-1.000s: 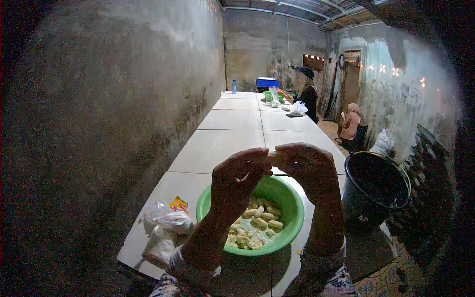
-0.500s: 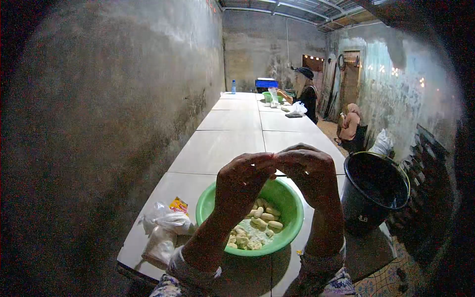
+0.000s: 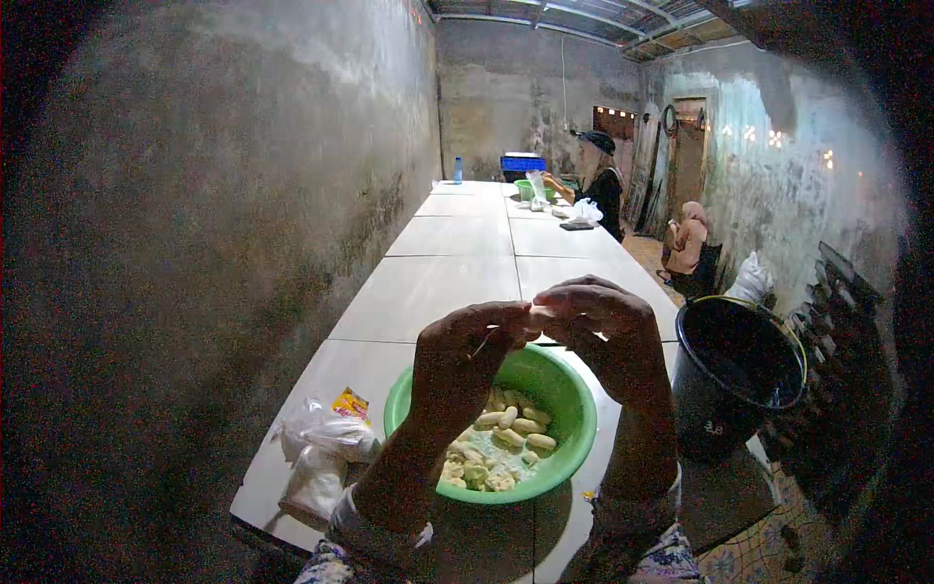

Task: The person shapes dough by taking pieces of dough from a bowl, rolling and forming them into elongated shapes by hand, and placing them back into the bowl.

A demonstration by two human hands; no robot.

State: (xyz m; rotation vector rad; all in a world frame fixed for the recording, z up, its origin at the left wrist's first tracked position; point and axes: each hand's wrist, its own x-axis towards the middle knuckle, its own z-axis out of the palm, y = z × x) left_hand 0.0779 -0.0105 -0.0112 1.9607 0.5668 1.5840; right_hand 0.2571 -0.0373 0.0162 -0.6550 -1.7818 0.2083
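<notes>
Hands (image 3: 465, 350) meeting above green basin (image 3: 576, 438), pale pieces (image 3: 508, 419) inside, black bucket (image 3: 720, 423) at right

The green basin (image 3: 572, 409) looks smooth plastic, the wall (image 3: 243, 195) rough.

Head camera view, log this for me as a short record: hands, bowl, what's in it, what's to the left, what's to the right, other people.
Hands: left hand and right hand meet at the fingertips above the bowl; anything pinched there is unclear
Bowl: green, on the white table
Contents: smooth oblong pieces, rougher lumps
Left: plastic bags, yellow packet
Right: black bucket
People: two, farther back
</notes>
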